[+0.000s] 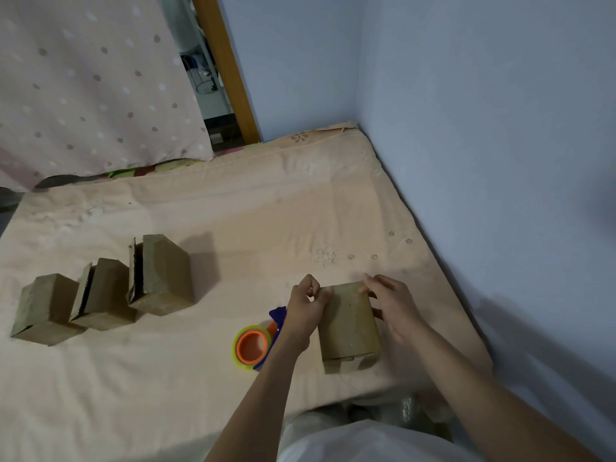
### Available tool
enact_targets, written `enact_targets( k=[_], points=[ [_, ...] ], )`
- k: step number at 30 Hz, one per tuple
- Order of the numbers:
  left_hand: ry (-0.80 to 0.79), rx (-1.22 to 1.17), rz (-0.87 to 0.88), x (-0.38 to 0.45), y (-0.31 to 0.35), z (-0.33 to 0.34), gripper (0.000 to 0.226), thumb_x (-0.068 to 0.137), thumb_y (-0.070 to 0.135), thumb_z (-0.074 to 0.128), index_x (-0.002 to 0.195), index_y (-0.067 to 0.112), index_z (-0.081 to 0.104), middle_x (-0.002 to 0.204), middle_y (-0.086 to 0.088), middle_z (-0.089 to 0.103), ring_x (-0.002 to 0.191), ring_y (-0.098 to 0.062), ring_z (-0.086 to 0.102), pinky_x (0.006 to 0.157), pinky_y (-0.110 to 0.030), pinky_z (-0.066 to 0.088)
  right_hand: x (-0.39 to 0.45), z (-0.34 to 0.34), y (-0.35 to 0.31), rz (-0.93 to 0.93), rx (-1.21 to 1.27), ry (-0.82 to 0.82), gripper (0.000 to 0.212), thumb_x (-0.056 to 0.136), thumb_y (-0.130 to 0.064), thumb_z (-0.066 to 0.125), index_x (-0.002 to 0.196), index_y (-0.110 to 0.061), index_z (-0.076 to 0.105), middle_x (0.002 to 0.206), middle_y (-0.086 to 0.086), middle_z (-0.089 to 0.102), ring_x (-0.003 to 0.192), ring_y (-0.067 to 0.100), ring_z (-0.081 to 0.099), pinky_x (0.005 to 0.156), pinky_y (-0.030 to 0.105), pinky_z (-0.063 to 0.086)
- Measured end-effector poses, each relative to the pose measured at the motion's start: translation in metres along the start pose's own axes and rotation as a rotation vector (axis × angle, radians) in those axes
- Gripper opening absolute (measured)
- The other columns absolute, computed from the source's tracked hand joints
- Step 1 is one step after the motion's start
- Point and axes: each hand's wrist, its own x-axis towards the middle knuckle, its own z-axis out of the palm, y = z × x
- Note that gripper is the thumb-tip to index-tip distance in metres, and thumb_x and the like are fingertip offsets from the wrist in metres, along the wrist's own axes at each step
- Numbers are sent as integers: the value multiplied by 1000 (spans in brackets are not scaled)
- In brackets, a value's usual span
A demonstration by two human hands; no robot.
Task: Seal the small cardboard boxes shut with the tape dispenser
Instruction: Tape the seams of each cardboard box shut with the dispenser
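A small cardboard box (pixel 348 323) lies on the peach bedspread in front of me. My left hand (pixel 305 310) grips its far left corner with curled fingers. My right hand (pixel 390 305) holds its right side, thumb and fingers around the far right corner. A tape dispenser (pixel 258 341) with an orange hub, yellowish tape roll and blue body lies just left of the box, under my left wrist. Three more cardboard boxes stand in a row at the left: the nearest (pixel 46 310), the middle one (pixel 100 295) and the tallest (pixel 160 275), two with flaps ajar.
The bedspread (pixel 233 228) covers a mattress that meets blue walls (pixel 466 128) on the right and at the back. A dotted pink curtain (pixel 93 88) hangs at the back left beside a wooden door frame (pixel 226 68). My white clothing shows at the bottom edge.
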Motion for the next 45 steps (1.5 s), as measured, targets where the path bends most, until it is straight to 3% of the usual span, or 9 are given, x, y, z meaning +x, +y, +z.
enact_targets(
  k=[4, 7, 9, 12, 15, 17, 28, 37, 45],
  points=[
    [95, -93, -147, -2, 2, 0, 22, 91, 33, 62, 98, 41, 43, 114, -10, 47, 98, -23, 50, 76, -38, 49, 0, 6, -1, 52, -104, 73, 48, 89, -53, 66, 99, -7, 57, 98, 13, 66, 94, 27, 66, 91, 48, 57],
    [147, -1, -305, -2, 6, 11, 51, 76, 64, 66, 115, 56, 35, 126, -11, 55, 109, -27, 57, 91, -44, 55, -1, 16, -7, 67, -195, 147, 49, 88, -54, 68, 113, -15, 51, 107, 0, 60, 93, 17, 60, 85, 39, 55],
    [190, 76, -407, -3, 14, 20, 79, 74, 75, 64, 137, 34, 40, 129, -5, 56, 115, -27, 56, 92, -40, 53, -2, 27, -11, 76, -245, 164, 56, 88, -52, 69, 125, -17, 48, 113, -4, 55, 104, 20, 59, 82, 31, 47],
    [283, 206, -453, -1, 20, 27, 65, 82, 72, 60, 104, 11, 58, 93, -2, 65, 89, -20, 61, 86, -38, 55, 1, 37, -10, 76, -334, 222, 51, 87, -48, 71, 121, -12, 60, 113, 3, 63, 110, 25, 61, 79, 28, 42],
    [351, 198, -387, -1, 18, 26, 55, 83, 66, 65, 75, 13, 55, 75, -3, 62, 78, -22, 61, 82, -38, 57, 5, 36, -7, 63, -329, 245, 40, 88, -44, 71, 70, -10, 58, 72, 3, 63, 73, 22, 59, 61, 29, 39],
    [347, 192, -390, -2, 19, 24, 51, 85, 61, 66, 72, 13, 55, 72, -3, 61, 74, -21, 59, 74, -35, 53, 5, 35, -8, 91, -285, 250, 44, 90, -40, 69, 64, -7, 56, 66, 6, 61, 65, 20, 55, 60, 30, 39],
    [157, -106, -523, 2, 15, -7, 47, 83, 44, 76, 102, 2, 64, 104, -14, 68, 94, -31, 67, 83, -44, 60, 13, 22, -8, 193, -315, 190, 40, 100, -44, 52, 95, -7, 67, 99, 9, 69, 92, 26, 65, 87, 40, 56],
    [-14, 44, -500, 4, 42, -24, 58, 79, 39, 84, 100, -11, 63, 98, -22, 72, 80, -41, 74, 69, -50, 63, 14, 16, -39, 290, -408, 46, 51, 82, -40, 81, 101, -1, 56, 98, 16, 65, 87, 33, 67, 70, 44, 62],
    [-44, -36, -517, 4, 49, -29, 30, 91, 18, 74, 87, -9, 62, 101, -29, 69, 76, -37, 68, 46, -34, 58, 17, 14, -46, 385, -313, -46, 36, 98, -24, 64, 112, 9, 59, 93, 22, 68, 78, 33, 69, 58, 42, 58]
  ],
)
